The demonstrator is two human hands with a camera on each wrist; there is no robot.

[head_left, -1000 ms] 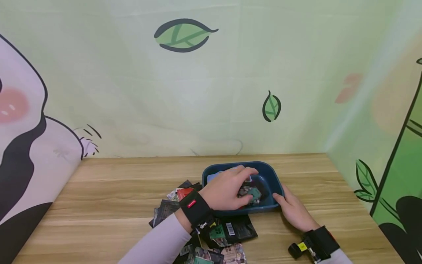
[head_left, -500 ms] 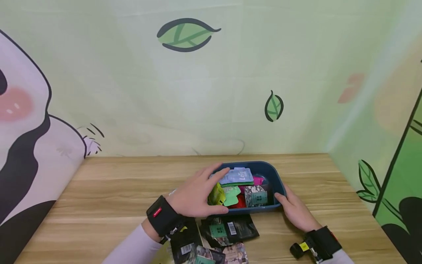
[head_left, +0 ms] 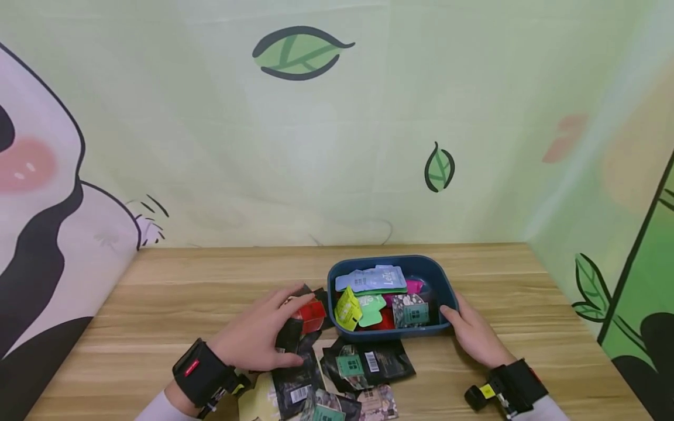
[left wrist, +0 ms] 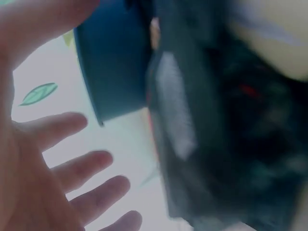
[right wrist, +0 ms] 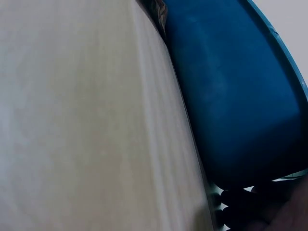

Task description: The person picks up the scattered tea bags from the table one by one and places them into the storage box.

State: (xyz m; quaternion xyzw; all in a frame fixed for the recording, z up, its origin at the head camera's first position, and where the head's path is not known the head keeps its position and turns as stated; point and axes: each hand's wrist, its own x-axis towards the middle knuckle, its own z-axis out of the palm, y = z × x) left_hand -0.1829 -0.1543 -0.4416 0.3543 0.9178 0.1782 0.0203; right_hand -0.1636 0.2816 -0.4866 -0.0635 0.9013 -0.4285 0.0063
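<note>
My left hand (head_left: 258, 333) hovers over the pile of packets left of a blue plastic bin, its fingers spread and holding nothing. Close by its fingertips lie a red packet (head_left: 312, 316) and a black packet with a barcode (head_left: 297, 383). My right hand (head_left: 476, 336) grips the right end of the bin (head_left: 392, 334), thumb over the rim and fingers along the outer wall. Inside are a light blue packet (head_left: 376, 278), a yellow packet (head_left: 348, 310), a mint green packet (head_left: 371, 310) and a dark patterned packet with a teal label (head_left: 412, 313), among pink and red ones.
In front of the bin lies a black packet with a green label (head_left: 368, 365). Nearer still are a teal-labelled packet (head_left: 329, 409), a pinkish patterned one (head_left: 379, 402) and a pale yellow one (head_left: 260, 400). Wooden tabletop (head_left: 174, 304) extends to a printed cloth backdrop (head_left: 342, 175).
My left hand has left the inside of the bin and moved left and nearer, over the pile. The teal-labelled packet it was at now lies in the bin. My right hand stays put.
</note>
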